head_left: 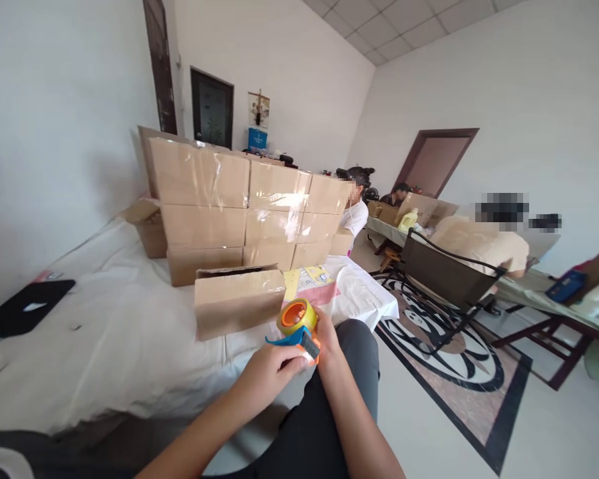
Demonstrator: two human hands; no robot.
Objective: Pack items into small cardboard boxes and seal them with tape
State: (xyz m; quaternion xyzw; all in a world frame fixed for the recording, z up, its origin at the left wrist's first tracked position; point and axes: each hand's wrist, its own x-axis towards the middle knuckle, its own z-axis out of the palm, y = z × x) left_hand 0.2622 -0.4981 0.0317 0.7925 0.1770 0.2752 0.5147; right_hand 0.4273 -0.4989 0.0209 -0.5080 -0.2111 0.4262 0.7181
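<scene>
A tape dispenser (294, 338) in blue and orange, loaded with a roll of yellowish tape (303, 324), is held above my lap. My right hand (328, 338) grips it from the right side, its fingers partly hidden behind the roll. From the left, my left hand (274, 367) has its thumb and fingers closed on the dispenser's lower front end. Just beyond my hands lies a cardboard box (239, 303) on the cloth-covered table (140, 352). Past its right end is a yellow and pink printed sheet (312, 285).
Taped cardboard boxes (204, 226) form a stacked wall across the table. A flat black object (27, 309) lies at the left. On the right are a black chair (449, 279), a patterned floor mat (444, 339) and several people seated at other tables.
</scene>
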